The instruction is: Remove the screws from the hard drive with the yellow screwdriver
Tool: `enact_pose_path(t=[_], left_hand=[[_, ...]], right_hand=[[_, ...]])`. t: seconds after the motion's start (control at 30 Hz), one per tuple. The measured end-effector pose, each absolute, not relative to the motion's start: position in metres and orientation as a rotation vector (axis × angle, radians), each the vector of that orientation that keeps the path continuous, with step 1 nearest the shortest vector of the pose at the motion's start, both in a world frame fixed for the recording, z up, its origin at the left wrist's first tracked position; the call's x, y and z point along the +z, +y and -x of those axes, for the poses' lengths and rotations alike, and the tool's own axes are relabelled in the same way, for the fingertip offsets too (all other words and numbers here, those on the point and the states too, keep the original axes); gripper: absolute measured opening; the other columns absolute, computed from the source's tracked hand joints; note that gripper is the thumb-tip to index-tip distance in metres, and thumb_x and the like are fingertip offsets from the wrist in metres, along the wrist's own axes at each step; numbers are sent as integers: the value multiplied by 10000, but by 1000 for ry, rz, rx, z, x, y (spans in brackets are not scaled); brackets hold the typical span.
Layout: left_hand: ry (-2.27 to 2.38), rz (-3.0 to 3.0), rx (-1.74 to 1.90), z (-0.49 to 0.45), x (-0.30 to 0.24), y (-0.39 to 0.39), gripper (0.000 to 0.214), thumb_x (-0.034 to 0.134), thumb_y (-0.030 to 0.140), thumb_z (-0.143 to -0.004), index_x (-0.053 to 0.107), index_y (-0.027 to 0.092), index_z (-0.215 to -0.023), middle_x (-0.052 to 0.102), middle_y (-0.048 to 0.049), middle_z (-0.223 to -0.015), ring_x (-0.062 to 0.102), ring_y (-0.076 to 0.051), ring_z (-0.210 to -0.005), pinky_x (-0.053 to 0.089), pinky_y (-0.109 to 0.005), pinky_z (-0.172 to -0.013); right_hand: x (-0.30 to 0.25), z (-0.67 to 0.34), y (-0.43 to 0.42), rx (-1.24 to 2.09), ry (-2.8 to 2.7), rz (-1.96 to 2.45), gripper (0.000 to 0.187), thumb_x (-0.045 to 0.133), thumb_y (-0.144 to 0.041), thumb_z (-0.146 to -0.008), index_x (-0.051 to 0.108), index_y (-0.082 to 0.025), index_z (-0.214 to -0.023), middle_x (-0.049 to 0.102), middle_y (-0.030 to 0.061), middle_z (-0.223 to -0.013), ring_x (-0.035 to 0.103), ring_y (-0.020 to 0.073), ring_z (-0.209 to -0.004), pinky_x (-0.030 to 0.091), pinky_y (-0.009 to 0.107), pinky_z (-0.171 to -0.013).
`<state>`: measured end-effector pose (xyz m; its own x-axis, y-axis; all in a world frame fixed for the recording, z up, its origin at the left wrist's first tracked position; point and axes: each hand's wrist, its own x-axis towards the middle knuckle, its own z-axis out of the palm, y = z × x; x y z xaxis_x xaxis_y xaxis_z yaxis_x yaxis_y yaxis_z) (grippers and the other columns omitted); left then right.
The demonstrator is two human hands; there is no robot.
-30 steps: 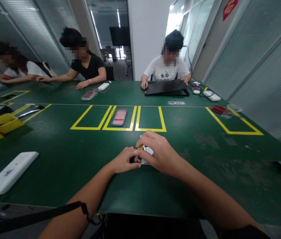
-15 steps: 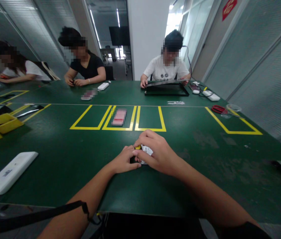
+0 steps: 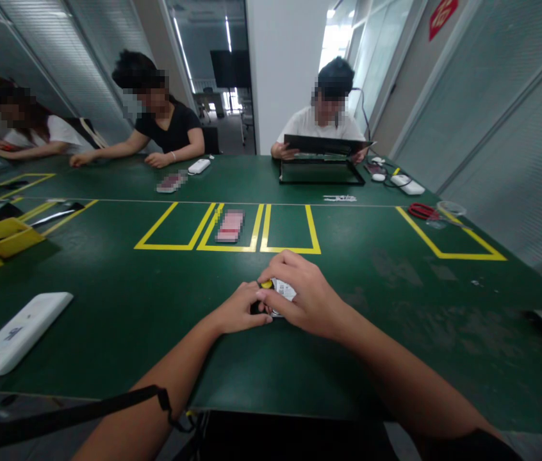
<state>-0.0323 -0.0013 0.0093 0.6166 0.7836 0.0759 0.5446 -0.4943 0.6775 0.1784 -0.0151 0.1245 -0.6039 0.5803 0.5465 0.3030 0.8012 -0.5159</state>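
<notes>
What looks like a hard drive (image 3: 284,291), with a white printed label and a silver edge, lies on the green table (image 3: 165,358) between my hands. My left hand (image 3: 241,310) grips its left side, with the thumb at the near edge. My right hand (image 3: 307,291) arches over the drive and covers much of it. Thumb and index finger of that hand are pinched on a small round yellow piece (image 3: 266,283), perhaps the top of a screwdriver. Whatever lies below the yellow piece is hidden by my fingers.
Yellow tape rectangles mark the table beyond my hands; a pink phone (image 3: 230,226) lies in one. A white power bank (image 3: 16,336) and yellow bins (image 3: 16,237) are at left, red-handled pliers (image 3: 422,211) at right. Across the table, a person holds a black panel (image 3: 325,145).
My hands show no clear movement. Across the table, one person has tilted the black panel more upright, and the person in black has stretched an arm out to the left.
</notes>
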Motion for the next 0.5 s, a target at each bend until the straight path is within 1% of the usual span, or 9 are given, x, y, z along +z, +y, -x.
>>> enact_pose_path(t=[0.07,0.17,0.27,0.37,0.43,0.5], left_hand=[[1035,-2236,503,32,11,-2,219,699,351,-827,640,176,-945,637,-47,-1025,559,-249,-1017,438,-372,-914],[1024,-2235,495,33,9,-1,231,698,377,-831,647,177,-934,643,-37,-965,567,-242,-973,443,-364,-890],[1042,-2239,504,34,5,1,236,709,386,-820,648,172,-898,642,-31,-911,562,-236,-928,434,-360,-868],[1064,-2273,511,34,3,1,236,723,379,-804,652,174,-897,646,-29,-895,551,-247,-945,420,-368,-878],[1051,-2268,498,34,4,1,227,717,368,-815,657,179,-926,651,-28,-914,553,-248,-968,424,-368,-890],[1038,-2246,502,34,6,1,233,715,366,-824,658,181,-955,652,-35,-978,559,-248,-1006,432,-369,-913]], right_hand=[[124,-178,-14,481,-2260,658,126,591,-271,-936,656,-163,-932,624,62,-942,562,168,-892,438,301,-809],[123,-178,-12,460,-2248,628,120,593,-269,-939,652,-165,-948,655,54,-932,577,169,-890,440,305,-817],[123,-179,-12,456,-2221,605,112,596,-222,-913,645,-159,-991,686,49,-963,600,166,-904,445,305,-843],[123,-180,-13,472,-2230,602,114,566,-163,-888,646,-159,-970,681,43,-968,599,160,-914,439,307,-869],[123,-179,-13,482,-2240,616,112,567,-177,-900,654,-159,-968,655,50,-973,585,161,-928,438,305,-865],[123,-178,-12,475,-2240,628,112,589,-229,-921,663,-158,-966,629,59,-967,573,164,-921,442,300,-837]])
